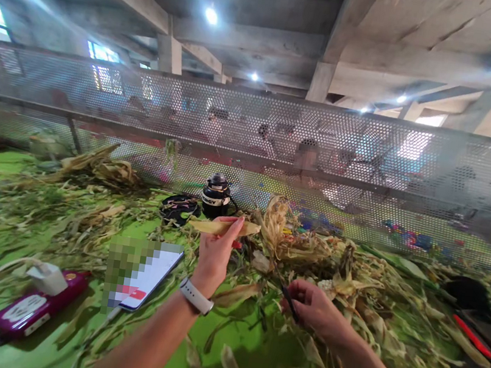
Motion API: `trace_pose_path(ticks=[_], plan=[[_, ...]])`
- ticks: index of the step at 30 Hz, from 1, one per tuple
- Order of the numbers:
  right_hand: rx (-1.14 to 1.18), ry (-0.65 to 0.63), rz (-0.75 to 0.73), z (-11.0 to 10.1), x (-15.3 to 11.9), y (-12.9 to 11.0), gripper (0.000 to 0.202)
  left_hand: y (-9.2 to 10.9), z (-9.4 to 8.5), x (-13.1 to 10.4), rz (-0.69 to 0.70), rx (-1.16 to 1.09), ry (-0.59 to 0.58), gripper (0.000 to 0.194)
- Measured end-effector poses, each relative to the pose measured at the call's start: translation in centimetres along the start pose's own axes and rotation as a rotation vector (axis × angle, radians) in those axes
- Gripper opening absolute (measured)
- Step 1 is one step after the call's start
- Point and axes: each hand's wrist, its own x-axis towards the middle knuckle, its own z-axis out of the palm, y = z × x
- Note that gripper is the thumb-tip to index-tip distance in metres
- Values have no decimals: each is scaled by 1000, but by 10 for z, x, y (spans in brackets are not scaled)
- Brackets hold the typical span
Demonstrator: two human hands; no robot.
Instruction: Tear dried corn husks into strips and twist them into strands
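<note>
Between the thumb and fingers of my left hand [215,256] is a dry, pale yellow corn husk [206,226], held out level above the green table [234,324]. A white watch band [195,296] circles that wrist. My right hand [313,305] is closed around a slim dark tool [290,303], whose kind I cannot make out; its thin tip points up and left. Loose husk strips [238,295] lie beneath and between both hands. Just right of my right hand is a heap of dried husks [353,283].
A phone [152,278] on a cable and a purple power strip [40,304] with a white charger lie left. A black jar [216,195] stands ahead, before a perforated metal screen [254,124]. People sit beyond it. Dark items with a red strip [474,336] lie right.
</note>
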Motion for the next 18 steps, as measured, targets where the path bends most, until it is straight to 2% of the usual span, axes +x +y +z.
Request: trace_pose_path(ticks=[3, 7, 12, 18], plan=[[156, -26, -47, 19, -2, 2, 40, -4, 4, -6, -17, -36, -4, 28], [205, -3, -91, 35, -8, 0, 46, -13, 10, -16, -26, -21, -25, 29], [170, 71, -139, 37, -12, -7, 46, -21, 17, -30, -22, 26, -81, 28], [215, 150, -151, 34, -13, -9, 46, -23, 23, -38, -109, 18, -176, 27]])
